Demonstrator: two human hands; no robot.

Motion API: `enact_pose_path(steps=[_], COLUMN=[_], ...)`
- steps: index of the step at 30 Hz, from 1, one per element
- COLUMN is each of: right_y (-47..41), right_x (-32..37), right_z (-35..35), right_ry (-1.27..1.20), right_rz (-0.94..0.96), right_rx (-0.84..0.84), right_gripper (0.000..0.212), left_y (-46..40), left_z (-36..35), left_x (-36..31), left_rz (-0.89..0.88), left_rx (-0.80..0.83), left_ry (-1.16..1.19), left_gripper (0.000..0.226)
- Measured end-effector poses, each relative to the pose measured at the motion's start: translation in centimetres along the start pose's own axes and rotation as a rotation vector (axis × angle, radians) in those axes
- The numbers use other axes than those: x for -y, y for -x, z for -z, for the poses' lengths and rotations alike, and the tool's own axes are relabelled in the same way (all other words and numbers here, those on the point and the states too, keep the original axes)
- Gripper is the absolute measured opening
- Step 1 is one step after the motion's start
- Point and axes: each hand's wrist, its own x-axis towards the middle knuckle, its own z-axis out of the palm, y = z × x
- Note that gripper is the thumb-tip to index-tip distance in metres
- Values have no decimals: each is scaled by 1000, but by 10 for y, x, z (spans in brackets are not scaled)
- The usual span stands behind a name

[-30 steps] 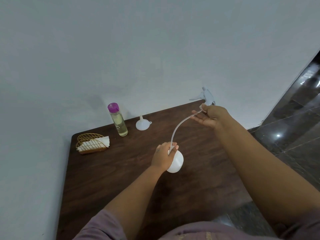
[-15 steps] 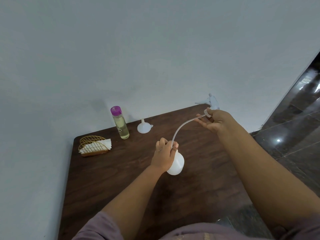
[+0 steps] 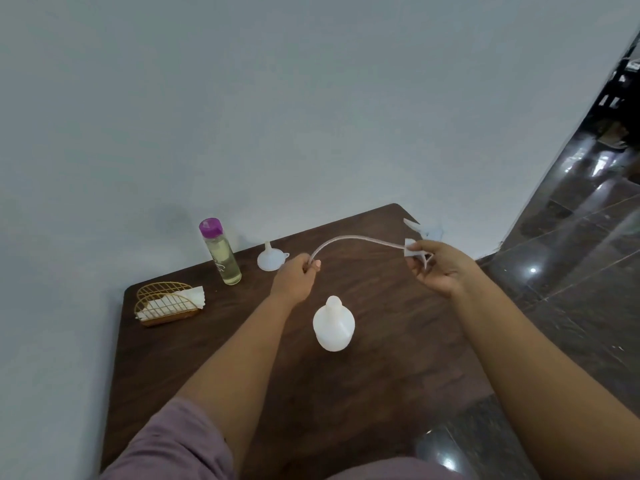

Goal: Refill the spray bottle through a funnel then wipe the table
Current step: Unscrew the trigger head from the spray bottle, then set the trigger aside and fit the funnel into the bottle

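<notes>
My right hand (image 3: 441, 266) grips the sprayer head (image 3: 420, 237); my left hand (image 3: 296, 277) pinches its dip tube (image 3: 349, 240) end. Open spray bottle (image 3: 333, 323) stands mid-table (image 3: 398, 358), funnel (image 3: 271, 260) far behind it.

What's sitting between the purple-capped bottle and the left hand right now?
In the head view, the white funnel stands upside down on the table between the purple-capped bottle and the left hand, touching neither.
</notes>
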Motion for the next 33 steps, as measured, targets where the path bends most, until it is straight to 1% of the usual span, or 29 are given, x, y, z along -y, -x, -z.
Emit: enact_pose_path(steps=[1, 2, 3, 5, 6, 8, 9, 10, 11, 12, 14, 15, 16, 17, 18, 19, 20, 21, 23, 25, 30, 33], right_y=[-3, -5, -7, -10, -11, -14, -16, -20, -25, -31, -42, -47, -53, -58, -63, -66, -73, -78, -88, -96, -107, -112], right_x=[-2, -4, -7, -14, -18, -28, -35, -41, -48, -57, -72, -77, -82, -85, -87, -88, -91, -94, -100, -105, -110, -103], right_z=[10, 19, 28, 44, 51, 64, 70, 75, 81, 87, 101, 107, 113, 118, 122, 124, 130, 134, 144, 151, 164, 169], right_ry=[36, 79, 132, 268, 378, 634, 740, 844, 962, 1067, 1219, 1281, 1314, 1350, 1392, 1452, 1509, 1573, 1673, 1736, 1835, 1818], right_rz=[21, 48, 78, 165, 225, 352, 411, 486, 583, 682, 810, 812, 793, 760, 757, 746, 735, 685, 565, 523, 476, 461], right_rx=[5, 12, 15, 22, 20, 14, 21, 27, 17, 38, 143, 198, 262, 319, 368, 402, 420, 434, 451, 491, 568, 605], right_gripper=[30, 34, 35, 28, 23, 14, 9, 11, 21, 25, 8, 13, 21, 26, 28, 27, 28, 31, 51, 56, 68, 80], left_y=[-3, -7, -8, -13, -14, -15, -15, -15, -15, -14, -12, -10, -9, -8, -7, -7, -7, -8, -11, -12, -7, -7], left_z=[-3, -7, -12, -24, -29, -43, -53, -64, -78, -92, -120, -132, -141, -149, -155, -161, -166, -170, -177, -182, -195, -203], left_x=[-5, -11, -19, -36, -46, -64, -71, -77, -82, -86, -89, -88, -84, -79, -73, -67, -63, -58, -53, -52, -49, -45], left_rz=[75, 163, 248, 395, 458, 566, 591, 605, 624, 654, 716, 728, 717, 682, 634, 593, 563, 555, 575, 570, 433, 370], left_rx=[17, 35, 62, 115, 131, 164, 192, 221, 241, 236, 228, 219, 206, 210, 221, 234, 247, 259, 267, 286, 383, 354], left_ry=[86, 226, 382, 715, 872, 1104, 1124, 1079, 1017, 972, 969, 990, 991, 930, 829, 732, 666, 635, 625, 577, 317, 148], left_gripper=[20, 12, 10, 22, 24, 15, 11, 10, 10, 11, 15, 29, 48, 63, 71, 75, 76, 74, 63, 57, 63, 66])
